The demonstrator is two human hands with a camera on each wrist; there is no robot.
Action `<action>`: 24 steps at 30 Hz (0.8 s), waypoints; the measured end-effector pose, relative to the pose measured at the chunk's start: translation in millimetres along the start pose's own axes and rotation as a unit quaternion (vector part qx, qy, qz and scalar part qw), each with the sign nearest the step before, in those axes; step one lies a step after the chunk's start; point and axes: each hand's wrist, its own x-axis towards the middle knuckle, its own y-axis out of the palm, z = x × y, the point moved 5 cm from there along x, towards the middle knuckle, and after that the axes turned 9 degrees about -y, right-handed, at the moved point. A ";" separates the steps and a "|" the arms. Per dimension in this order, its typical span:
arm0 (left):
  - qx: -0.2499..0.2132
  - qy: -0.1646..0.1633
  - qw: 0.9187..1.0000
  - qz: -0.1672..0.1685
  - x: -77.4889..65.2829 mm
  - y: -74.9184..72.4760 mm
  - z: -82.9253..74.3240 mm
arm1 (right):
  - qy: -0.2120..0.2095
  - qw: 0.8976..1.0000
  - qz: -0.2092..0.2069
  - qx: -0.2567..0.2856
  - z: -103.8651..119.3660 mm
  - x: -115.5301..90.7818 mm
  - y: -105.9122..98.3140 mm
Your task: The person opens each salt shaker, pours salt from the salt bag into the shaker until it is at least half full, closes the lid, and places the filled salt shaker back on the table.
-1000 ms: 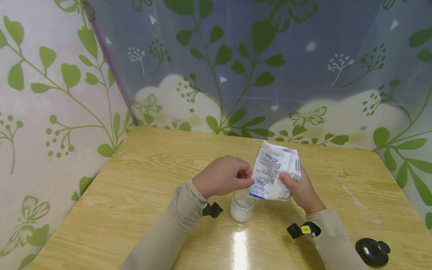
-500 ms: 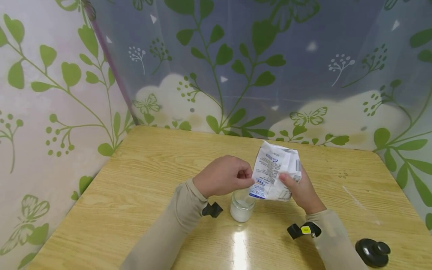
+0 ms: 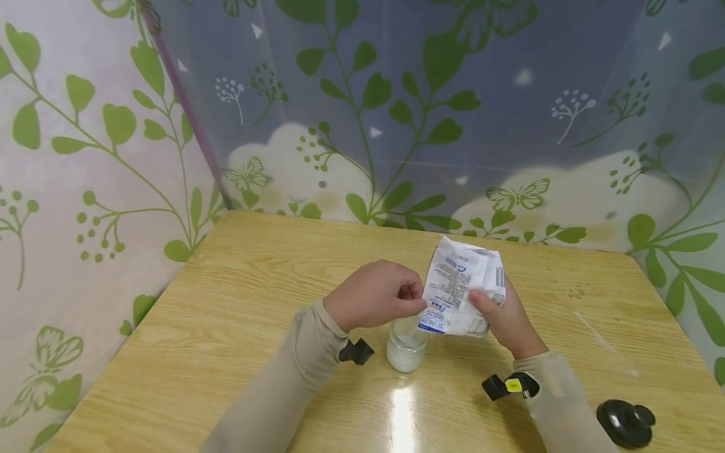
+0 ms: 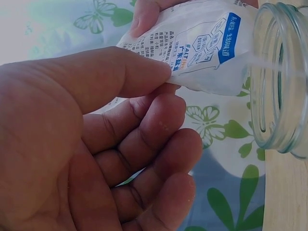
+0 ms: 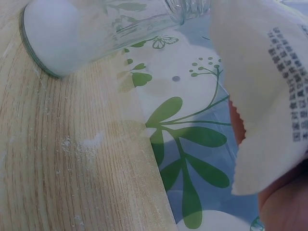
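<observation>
A white printed salt bag (image 3: pixel 461 280) is held tilted, mouth downward, over a small glass jar (image 3: pixel 406 360) standing on the table. My right hand (image 3: pixel 510 324) grips the bag's body from the right, thumb across its front. At the bag's lower left edge my left hand (image 3: pixel 378 296) pinches the plastic between thumb and forefinger; the left wrist view shows its other fingers loosely curled below the bag (image 4: pixel 207 53). A faint white stream runs from the bag into the jar mouth (image 4: pixel 274 77). White salt (image 5: pixel 53 24) fills the jar's bottom in the right wrist view.
A black lid with a knob (image 3: pixel 625 423) lies at the table's front right. Spilled white grains (image 5: pixel 86 141) dot the wooden table (image 3: pixel 255 283) near the jar. A thin clear strip (image 3: pixel 606 343) lies to the right. Leaf-patterned curtains (image 3: pixel 362 126) enclose the back and left.
</observation>
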 end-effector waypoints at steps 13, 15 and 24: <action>0.005 0.000 1.000 -0.003 -0.3 -0.9 -0.3 | -0.016 1.000 0.003 0.005 1.9 0.5 0.3; 0.005 -0.001 1.000 -0.002 -0.2 -1.0 -0.4 | -0.018 1.000 0.004 0.003 2.6 0.6 0.4; 0.001 -0.001 1.000 -0.001 -0.8 -1.5 -0.9 | -0.012 1.000 0.001 0.014 2.5 0.1 0.5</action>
